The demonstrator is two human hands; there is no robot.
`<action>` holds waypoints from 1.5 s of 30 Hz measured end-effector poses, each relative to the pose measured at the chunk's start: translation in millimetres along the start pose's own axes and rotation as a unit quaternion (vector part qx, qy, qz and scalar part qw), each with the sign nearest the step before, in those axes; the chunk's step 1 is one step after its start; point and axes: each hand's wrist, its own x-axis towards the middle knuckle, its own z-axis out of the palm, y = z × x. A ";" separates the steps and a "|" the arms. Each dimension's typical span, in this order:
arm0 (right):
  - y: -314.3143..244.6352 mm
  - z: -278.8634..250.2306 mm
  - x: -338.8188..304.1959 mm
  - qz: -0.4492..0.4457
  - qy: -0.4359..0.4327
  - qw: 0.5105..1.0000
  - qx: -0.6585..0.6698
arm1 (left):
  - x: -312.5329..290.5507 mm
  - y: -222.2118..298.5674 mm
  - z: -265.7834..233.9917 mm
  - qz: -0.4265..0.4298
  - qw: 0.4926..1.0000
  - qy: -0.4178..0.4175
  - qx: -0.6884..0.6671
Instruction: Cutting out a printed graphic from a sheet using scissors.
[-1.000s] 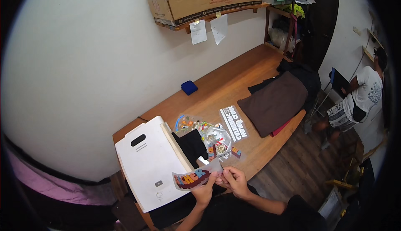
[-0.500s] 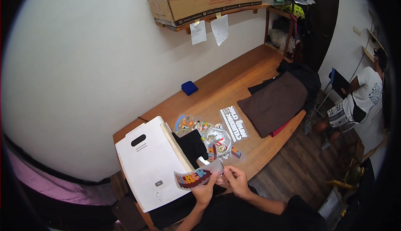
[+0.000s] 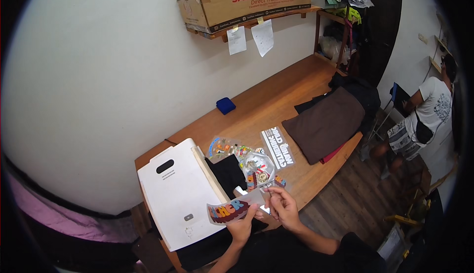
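A clear transfer film [image 3: 228, 210] printed with curved brown, blue and orange lettering is pinched by my left hand [image 3: 243, 227] at its lower right edge. Close to the film's right end is my right hand [image 3: 284, 208], its fingers bent together; what they grip there is too small to tell. Just beyond both hands, more printed transfer films [image 3: 259, 167] lie overlapping on the wooden table. A black cloth [image 3: 228, 174] sticks out beside the white lidded machine [image 3: 180, 194] at left.
A film with white lettering [image 3: 276, 147] lies beyond the loose prints. Dark and brown folded fabric [image 3: 326, 122] is stacked at the table's right. By the wall sits a small blue folded item [image 3: 225, 105]. A cardboard box [image 3: 247, 3] stands on the shelf above. Another person [image 3: 429, 110] is at far right.
My right hand has shifted slightly right and down, its fingers opening a gap from the left hand's. The film stays in my left hand, nearly still.
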 end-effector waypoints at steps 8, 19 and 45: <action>-18.2 14.5 -1.2 -0.016 -0.058 0.997 -0.052 | 3.2 1.5 1.0 -0.026 0.998 -0.006 -0.060; -21.4 14.3 6.4 0.010 -0.061 0.991 -0.120 | 7.3 7.0 -1.1 -0.070 0.994 0.011 -0.089; -1.9 18.7 -1.7 0.024 -0.003 0.999 0.027 | 6.0 -14.1 -8.6 -0.005 1.000 -0.012 0.019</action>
